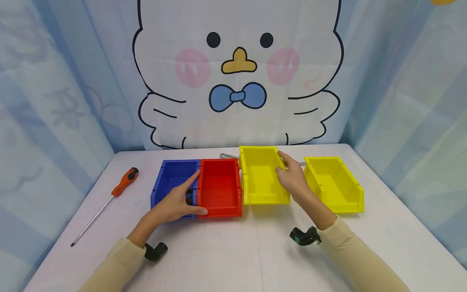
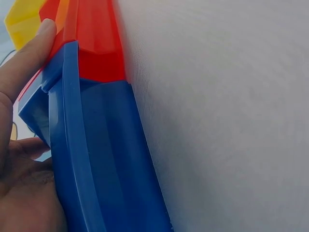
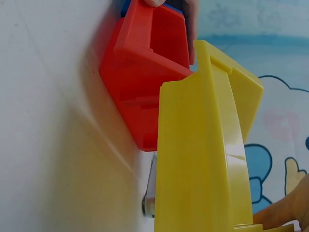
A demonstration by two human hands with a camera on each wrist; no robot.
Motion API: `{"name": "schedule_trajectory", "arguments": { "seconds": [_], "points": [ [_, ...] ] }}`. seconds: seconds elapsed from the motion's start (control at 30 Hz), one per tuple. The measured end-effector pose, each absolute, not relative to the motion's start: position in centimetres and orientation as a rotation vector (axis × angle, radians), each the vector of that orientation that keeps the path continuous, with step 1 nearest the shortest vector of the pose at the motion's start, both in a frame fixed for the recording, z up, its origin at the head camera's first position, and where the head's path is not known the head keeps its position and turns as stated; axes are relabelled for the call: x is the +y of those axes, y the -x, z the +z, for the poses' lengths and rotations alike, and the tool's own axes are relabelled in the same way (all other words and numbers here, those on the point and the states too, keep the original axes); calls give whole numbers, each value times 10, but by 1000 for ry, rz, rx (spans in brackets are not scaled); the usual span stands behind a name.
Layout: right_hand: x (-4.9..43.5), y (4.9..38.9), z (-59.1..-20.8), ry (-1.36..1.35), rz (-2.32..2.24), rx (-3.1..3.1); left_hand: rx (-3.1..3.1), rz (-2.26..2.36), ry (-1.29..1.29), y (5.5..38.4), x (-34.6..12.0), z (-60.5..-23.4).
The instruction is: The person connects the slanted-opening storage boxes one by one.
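A blue bin (image 1: 175, 174) and a red bin (image 1: 220, 188) stand side by side on the table. My left hand (image 1: 178, 205) spans their shared side with straight, spread fingers. Its thumb touches the red bin's front edge, and the index finger reaches up along the line between the two bins. My right hand (image 1: 293, 176) grips the right wall of a yellow bin (image 1: 260, 178), thumb on the inside. In the right wrist view this yellow bin (image 3: 193, 159) is tilted and raised off the table, close beside the red bin (image 3: 130, 92).
A second yellow bin (image 1: 337, 188) stands to the right, behind my right forearm. A screwdriver (image 1: 124, 182) with an orange and black handle lies at the left. Behind the bins, a metal tool (image 1: 228, 155) is partly hidden. A printed curtain (image 1: 237, 121) hangs along the table's back edge.
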State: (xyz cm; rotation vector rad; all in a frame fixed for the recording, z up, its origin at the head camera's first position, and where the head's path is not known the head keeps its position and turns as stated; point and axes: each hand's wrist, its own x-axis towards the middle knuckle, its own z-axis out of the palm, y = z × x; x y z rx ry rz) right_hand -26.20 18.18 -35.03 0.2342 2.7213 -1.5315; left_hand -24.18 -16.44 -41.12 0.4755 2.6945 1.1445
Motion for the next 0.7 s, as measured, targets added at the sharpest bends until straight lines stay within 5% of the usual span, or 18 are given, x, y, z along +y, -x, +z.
{"name": "schedule_trajectory", "arguments": {
  "seconds": [0.7],
  "points": [
    [180,261,-356,-183,-1444,2799,2694,1134,-476,243,-165,-413]
  ]
}}
